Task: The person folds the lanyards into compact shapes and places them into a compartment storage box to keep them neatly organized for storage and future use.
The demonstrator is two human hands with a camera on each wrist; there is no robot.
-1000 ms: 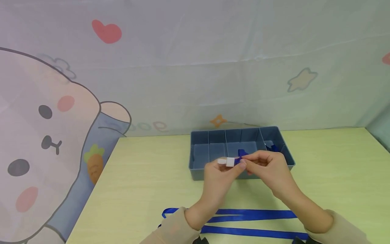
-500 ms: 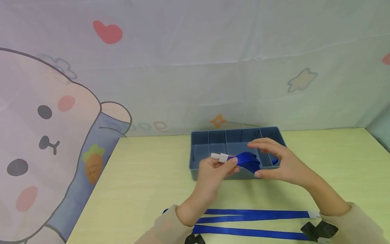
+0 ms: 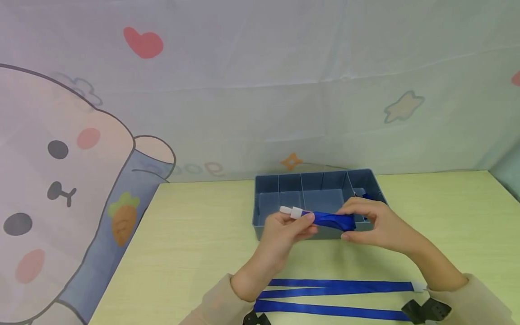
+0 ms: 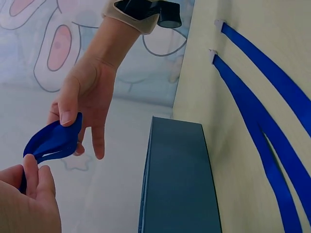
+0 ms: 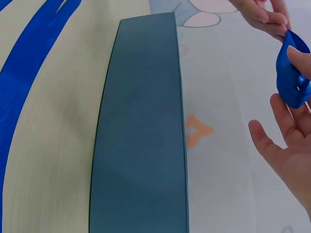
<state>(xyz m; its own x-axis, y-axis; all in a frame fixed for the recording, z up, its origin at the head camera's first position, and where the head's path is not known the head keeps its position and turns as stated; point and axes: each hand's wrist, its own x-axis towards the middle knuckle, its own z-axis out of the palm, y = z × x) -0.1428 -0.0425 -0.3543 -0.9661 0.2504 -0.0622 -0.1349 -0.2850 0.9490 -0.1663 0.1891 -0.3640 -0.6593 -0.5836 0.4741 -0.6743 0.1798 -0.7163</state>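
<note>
While the left hand (image 3: 286, 232) pinches one end of a blue strap (image 3: 333, 220), its white clip (image 3: 296, 212) poking out past the thumb, the right hand (image 3: 378, 221) holds the folded end between thumb and fingers. I see the strap up in the air, above the box (image 3: 266, 203) and apart from it. Nearer the person, more straps (image 3: 337, 311) lie stretched across the table (image 3: 183, 248).
</note>
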